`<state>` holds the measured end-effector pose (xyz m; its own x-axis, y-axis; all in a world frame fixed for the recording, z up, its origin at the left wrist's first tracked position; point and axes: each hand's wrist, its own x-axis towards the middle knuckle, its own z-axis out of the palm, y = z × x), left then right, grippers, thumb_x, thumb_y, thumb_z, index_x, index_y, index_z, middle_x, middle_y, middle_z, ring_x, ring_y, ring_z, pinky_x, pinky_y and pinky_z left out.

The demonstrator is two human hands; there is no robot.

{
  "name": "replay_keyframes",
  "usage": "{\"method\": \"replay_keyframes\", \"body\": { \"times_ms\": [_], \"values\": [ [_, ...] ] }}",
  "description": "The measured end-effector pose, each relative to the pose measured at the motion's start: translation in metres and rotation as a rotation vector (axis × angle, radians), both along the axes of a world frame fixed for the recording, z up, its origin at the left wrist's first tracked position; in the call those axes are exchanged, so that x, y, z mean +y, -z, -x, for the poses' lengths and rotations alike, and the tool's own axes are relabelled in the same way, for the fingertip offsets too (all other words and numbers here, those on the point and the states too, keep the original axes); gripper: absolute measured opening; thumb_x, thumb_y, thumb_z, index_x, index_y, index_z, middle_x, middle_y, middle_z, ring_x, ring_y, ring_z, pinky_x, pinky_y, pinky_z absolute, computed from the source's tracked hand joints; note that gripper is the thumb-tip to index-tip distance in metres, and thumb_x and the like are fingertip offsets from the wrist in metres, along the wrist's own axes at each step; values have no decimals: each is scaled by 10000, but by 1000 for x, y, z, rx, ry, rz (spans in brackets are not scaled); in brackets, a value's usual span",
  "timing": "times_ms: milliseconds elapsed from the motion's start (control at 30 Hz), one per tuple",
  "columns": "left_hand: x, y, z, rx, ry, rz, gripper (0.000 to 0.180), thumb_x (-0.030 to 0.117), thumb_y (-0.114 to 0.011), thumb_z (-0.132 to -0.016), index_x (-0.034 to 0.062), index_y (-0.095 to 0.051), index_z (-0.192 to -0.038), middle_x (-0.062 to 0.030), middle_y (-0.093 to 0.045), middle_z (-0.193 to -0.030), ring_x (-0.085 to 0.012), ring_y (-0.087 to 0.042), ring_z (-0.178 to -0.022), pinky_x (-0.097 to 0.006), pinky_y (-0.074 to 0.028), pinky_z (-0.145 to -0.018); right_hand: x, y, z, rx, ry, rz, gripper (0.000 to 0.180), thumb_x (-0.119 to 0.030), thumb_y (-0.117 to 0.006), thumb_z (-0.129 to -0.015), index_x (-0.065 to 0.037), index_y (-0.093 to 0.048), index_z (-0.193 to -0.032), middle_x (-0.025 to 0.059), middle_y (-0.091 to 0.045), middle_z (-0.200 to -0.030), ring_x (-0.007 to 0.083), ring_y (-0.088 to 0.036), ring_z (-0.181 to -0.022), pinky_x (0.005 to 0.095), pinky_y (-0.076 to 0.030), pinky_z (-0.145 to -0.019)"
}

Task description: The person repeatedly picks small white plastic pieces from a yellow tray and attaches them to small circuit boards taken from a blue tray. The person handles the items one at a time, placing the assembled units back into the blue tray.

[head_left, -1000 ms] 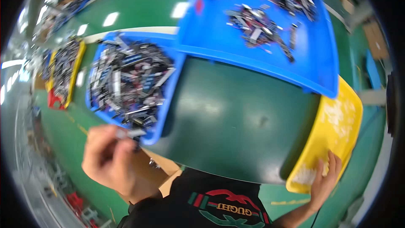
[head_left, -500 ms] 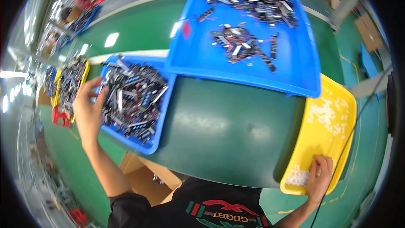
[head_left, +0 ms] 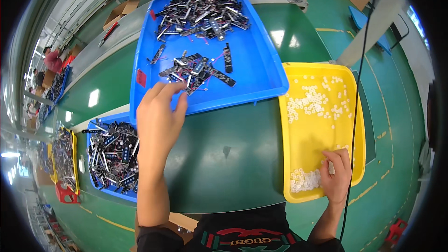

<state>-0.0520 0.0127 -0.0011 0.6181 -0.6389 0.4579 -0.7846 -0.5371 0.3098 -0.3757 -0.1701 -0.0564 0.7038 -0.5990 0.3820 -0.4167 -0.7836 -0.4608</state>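
My left hand (head_left: 161, 116) is over the near edge of the large blue tray (head_left: 210, 106), thumb and fingers apart, with nothing seen between them. Its fingertips are close to a small heap of dark circuit board strips (head_left: 198, 67) with thin red wires. A bigger heap of similar strips (head_left: 205, 14) fills the tray's far end. My right hand (head_left: 336, 177) is low inside the yellow tray (head_left: 310, 142), fingers curled in; what they hold, if anything, is too small to make out. Small white plastic rings (head_left: 305, 180) are piled beside it, and more are scattered farther up the tray.
A smaller blue tray (head_left: 112, 158) full of strips stands at the left, partly behind my left arm. The dark green table (head_left: 224, 158) lies between the trays. A black cable (head_left: 357, 112) hangs across the right side. An open cardboard box (head_left: 179, 219) is below the table's near edge.
My left hand has moved right, from the smaller blue tray to the large one. The view has turned to the right. My right hand stays in the yellow tray, near the piled rings.
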Motion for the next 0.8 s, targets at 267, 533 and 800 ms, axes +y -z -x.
{"method": "replay_keyframes", "body": {
  "times_ms": [267, 533, 800],
  "values": [
    [-72, 27, -48, -197, 143, -230, 239, 151, -714, -770, 13, -682, -963, -139, -624, -920, -307, -581, -874, -385, -464, -793, -3, -3, -4, -85, -34, -23, 300, 124, -613, -712, -4, -636, -982, 143, -596, -891, 309, -589, -761, 360, -488, -651],
    [-75, 12, -53, -165, 121, -69, 116, 118, -714, -777, 48, -712, -869, -97, -636, -898, -247, -610, -866, -343, -497, -790, -5, -7, -2, -80, -36, -46, 282, 105, -631, -718, -1, -645, -979, 133, -639, -829, 305, -589, -754, 360, -490, -658],
    [-11, -12, -7, 977, 319, 796, 256, 169, -552, -942, 13, -562, -1145, -164, -636, -1031, -257, -655, -901, -352, -557, -757, 10, -14, -13, -253, 54, -117, 255, 111, -655, -726, 5, -646, -958, 141, -653, -845, 278, -618, -748, 334, -494, -661]
  ]
}}
